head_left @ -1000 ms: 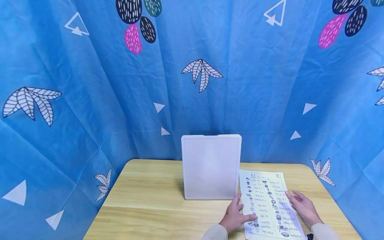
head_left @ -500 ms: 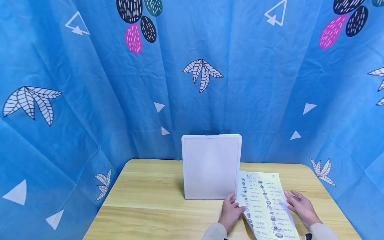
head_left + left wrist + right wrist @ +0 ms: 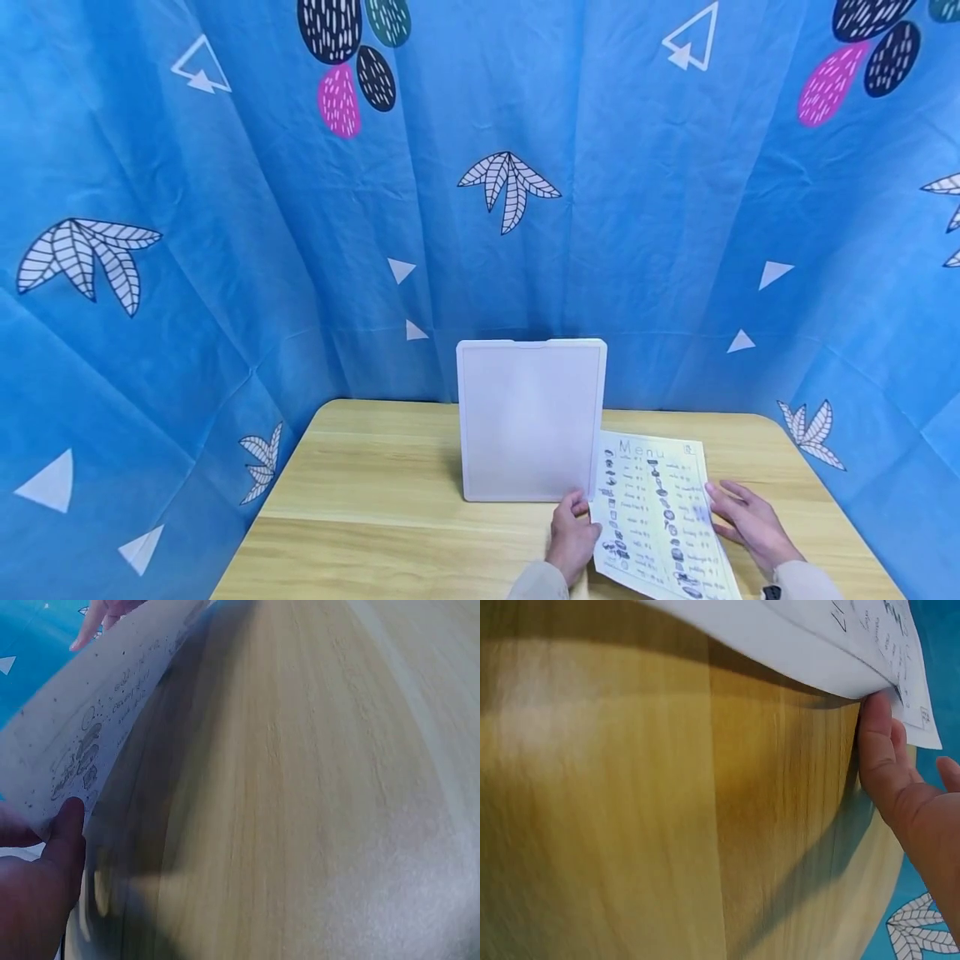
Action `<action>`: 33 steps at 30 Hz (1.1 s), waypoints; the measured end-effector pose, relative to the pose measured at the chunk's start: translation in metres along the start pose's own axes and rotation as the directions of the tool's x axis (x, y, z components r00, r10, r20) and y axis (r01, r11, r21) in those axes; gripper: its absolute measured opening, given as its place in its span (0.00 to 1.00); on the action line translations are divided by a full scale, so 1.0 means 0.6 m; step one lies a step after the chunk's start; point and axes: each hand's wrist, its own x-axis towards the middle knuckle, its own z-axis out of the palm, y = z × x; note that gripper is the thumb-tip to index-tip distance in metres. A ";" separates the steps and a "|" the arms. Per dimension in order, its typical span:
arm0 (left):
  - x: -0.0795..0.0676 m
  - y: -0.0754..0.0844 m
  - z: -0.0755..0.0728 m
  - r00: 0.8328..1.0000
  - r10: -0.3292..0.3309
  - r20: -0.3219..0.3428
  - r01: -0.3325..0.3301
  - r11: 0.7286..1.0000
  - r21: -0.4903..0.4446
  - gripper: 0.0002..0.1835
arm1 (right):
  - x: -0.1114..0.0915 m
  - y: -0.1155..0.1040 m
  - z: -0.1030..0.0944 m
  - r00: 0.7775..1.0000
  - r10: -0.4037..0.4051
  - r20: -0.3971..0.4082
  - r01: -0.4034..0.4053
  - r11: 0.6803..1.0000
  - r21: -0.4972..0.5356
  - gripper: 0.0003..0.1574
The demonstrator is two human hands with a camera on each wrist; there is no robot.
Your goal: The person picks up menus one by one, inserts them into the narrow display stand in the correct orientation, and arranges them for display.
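Observation:
A printed paper menu [image 3: 660,517] lies at the right of the wooden table, its near left part bent up off the surface. My left hand [image 3: 573,537] pinches its left edge; in the left wrist view the thumb [image 3: 69,825] lies against the paper, with a finger partly behind it. At the opposite edge my right hand [image 3: 753,521] touches the sheet with extended fingers. The right wrist view shows a fingertip [image 3: 877,709] against the paper's edge, where the sheet curves above the table. Another digit of that hand stands apart from the paper.
A white upright panel [image 3: 531,421] stands on the table [image 3: 360,500], close by the menu's upper left edge. Blue patterned curtains [image 3: 517,275] hang behind the table and along both sides.
The menu has shifted left, and its near left part has risen from the table. My left hand has drawn back left to its edge; my right hand has barely moved.

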 end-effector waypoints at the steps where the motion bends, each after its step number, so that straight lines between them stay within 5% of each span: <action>1: 0.000 -0.001 -0.001 1.000 -0.003 -0.001 0.003 1.000 0.006 0.33 | 0.000 0.001 0.000 1.000 0.000 0.001 0.000 1.000 0.013 0.63; 13: 0.000 -0.003 -0.015 0.999 0.027 0.031 -0.026 0.999 -0.030 0.31 | -0.005 0.016 -0.014 0.989 -0.065 -0.135 0.074 0.995 0.063 0.39; 22: -0.001 0.011 -0.016 0.997 0.066 0.030 -0.064 0.996 -0.062 0.29 | -0.012 0.010 -0.030 0.984 -0.069 -0.165 0.086 0.991 0.099 0.35; 28: 0.005 0.029 -0.018 0.996 0.090 0.012 -0.090 0.995 -0.037 0.23 | -0.016 0.008 -0.036 0.981 -0.074 -0.180 0.112 0.971 0.212 0.04; 33: 0.011 0.036 -0.024 0.996 0.091 0.006 -0.091 0.995 -0.033 0.16 | -0.017 0.003 -0.037 0.977 -0.107 -0.182 0.153 0.954 0.257 0.10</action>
